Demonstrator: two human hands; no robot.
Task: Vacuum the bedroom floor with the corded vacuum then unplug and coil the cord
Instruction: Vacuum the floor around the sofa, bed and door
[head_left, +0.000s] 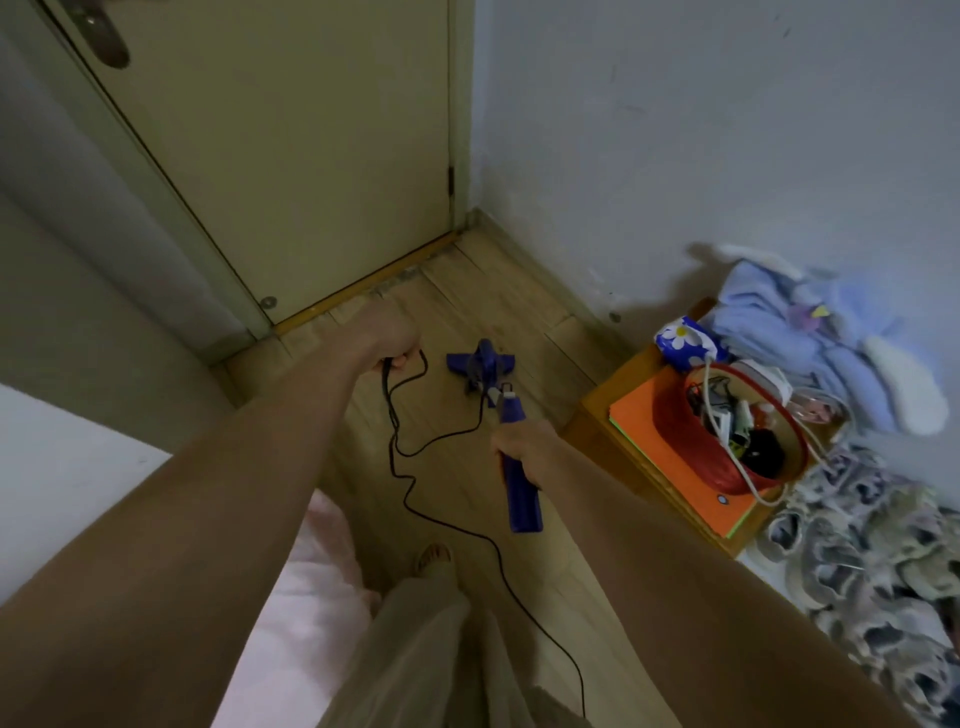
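Note:
A blue corded stick vacuum stands on the wooden floor (457, 519) near the shut door. Its floor head (480, 364) lies flat on the boards in front of the door. My right hand (524, 447) grips the blue handle (522, 499) of the vacuum. My left hand (387, 340) is stretched forward and holds a loop of the black cord (400, 457). From that hand the cord snakes down across the floor, links to the vacuum near the handle, and runs back past my feet.
A cream door (291, 156) closes the corner ahead; a white wall runs along the right. A wooden bedside table (670, 462) carries an orange folder and a red basket (727, 441) of clutter. Blue clothes (810, 332) and a patterned blanket (872, 561) lie at right. Pink bedding (311, 597) is lower left.

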